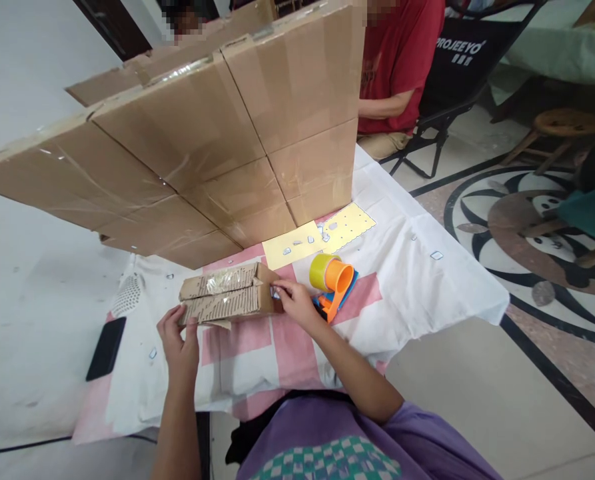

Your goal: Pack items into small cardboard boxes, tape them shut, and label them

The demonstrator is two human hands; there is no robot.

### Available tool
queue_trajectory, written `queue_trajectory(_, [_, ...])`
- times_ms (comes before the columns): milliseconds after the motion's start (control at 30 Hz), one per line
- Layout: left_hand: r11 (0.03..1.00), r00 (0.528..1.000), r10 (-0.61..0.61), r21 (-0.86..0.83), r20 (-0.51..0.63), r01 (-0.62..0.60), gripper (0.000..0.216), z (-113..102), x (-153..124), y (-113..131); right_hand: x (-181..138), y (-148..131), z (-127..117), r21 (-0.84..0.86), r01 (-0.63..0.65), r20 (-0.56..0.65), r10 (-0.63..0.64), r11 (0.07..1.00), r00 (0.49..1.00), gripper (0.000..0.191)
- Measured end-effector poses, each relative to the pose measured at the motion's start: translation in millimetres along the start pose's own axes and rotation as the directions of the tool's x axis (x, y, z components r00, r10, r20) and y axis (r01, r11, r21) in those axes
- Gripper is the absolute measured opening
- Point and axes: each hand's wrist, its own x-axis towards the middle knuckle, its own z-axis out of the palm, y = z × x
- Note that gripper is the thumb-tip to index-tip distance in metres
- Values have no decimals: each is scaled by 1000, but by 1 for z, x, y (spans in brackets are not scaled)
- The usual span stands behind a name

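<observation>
A small brown cardboard box point(222, 303) with rows of dark print and clear tape along its top lies on the table. Around its left end is my left hand point(178, 337), thumb on the near side and fingers at the back corner. At the right end face, my right hand point(294, 303) has its thumb and forefinger pinched on a small blue-and-white piece point(276, 293) against the cardboard; its kind is too small to tell. Just right of that hand stands an orange tape dispenser point(336, 293) with a wide yellow-green tape roll point(322, 272).
A tall taped cardboard panel point(227, 133) stands across the table's back. Yellow paper sheets point(292, 247) with small pale pieces lie before it. A black phone-like slab point(106, 348) rests at left on the pink-and-white cloth point(247, 343). A person in red point(402, 53) sits beyond.
</observation>
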Motion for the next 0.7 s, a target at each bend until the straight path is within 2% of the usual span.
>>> queue_trajectory(267, [1000,1000,-5,-18,13,6,48,2,3,-4,6,4,-2,83,-53,109,43,995,993,18])
queue_trajectory(467, [1000,1000,0,-29,17,0,47,5,4,-4,5,5,2,168,-95,82,83,981,993,25])
queue_trajectory(700, [999,999,35,-36,39,-34,51,3,10,-9,3,7,8,236,-143,112,120,961,986,14])
